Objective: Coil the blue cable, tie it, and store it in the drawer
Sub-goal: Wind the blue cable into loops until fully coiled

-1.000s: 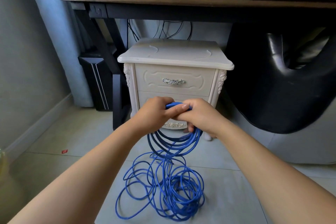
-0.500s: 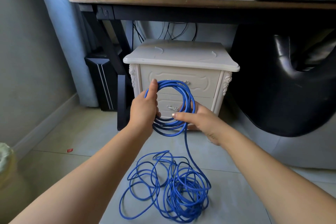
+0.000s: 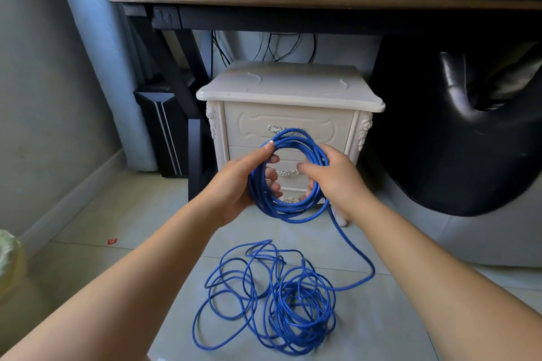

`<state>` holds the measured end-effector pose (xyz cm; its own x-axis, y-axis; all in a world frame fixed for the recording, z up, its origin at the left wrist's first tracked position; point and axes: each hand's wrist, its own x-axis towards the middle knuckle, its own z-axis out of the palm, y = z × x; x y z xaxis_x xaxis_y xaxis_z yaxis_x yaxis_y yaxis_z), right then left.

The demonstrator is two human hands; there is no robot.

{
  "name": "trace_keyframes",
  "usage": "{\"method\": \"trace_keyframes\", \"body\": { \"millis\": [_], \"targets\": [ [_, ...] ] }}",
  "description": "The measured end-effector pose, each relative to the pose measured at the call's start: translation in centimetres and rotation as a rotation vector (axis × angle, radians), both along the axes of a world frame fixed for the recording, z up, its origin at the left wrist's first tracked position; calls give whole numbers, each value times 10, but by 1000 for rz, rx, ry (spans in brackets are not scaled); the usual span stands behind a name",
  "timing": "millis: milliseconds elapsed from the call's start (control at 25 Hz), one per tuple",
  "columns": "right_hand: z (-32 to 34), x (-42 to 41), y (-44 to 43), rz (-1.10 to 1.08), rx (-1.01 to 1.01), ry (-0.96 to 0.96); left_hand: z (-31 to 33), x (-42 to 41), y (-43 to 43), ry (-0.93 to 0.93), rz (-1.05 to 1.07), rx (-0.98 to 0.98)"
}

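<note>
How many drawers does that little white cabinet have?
2. The top drawer sits just under the nightstand top. The bottom drawer is right below it, partly hidden behind the coiled blue cable.

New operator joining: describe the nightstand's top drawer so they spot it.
Under the dark wooden desk stands a cream nightstand. Its top drawer is the carved panel directly beneath its top, with a silver handle peeking above the blue cable coil; the lower drawer sits mostly behind that coil.

Pale tiled floor (image 3: 117, 214). Carries a loose heap of blue cable (image 3: 293, 316) in front, a cream nightstand (image 3: 289, 123) behind it, a black tower case (image 3: 164, 129) further left, and a small red scrap (image 3: 112, 241), maybe paper.
</note>
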<state>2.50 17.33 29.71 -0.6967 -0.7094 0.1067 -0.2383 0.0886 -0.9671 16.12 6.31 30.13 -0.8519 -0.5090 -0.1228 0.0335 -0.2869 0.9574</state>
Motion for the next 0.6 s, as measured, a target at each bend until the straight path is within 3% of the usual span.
{"method": "trace_keyframes", "body": {
  "millis": [200, 320, 400, 520, 600],
  "targets": [
    [9, 4, 7, 166, 300, 530, 2, -5, 4, -185, 2, -634],
    [8, 7, 7, 149, 335, 637, 2, -9, 9, -202, 38, -712],
    [11, 7, 8, 125, 264, 530, 2, -11, 8, -155, 85, -664],
    [18, 3, 14, 198, 155, 142, -1, -14, 6, -77, 183, -562],
    [17, -3, 19, 278, 214, 31, -2, -16, 1, -45, 299, -423]
  ]
}}
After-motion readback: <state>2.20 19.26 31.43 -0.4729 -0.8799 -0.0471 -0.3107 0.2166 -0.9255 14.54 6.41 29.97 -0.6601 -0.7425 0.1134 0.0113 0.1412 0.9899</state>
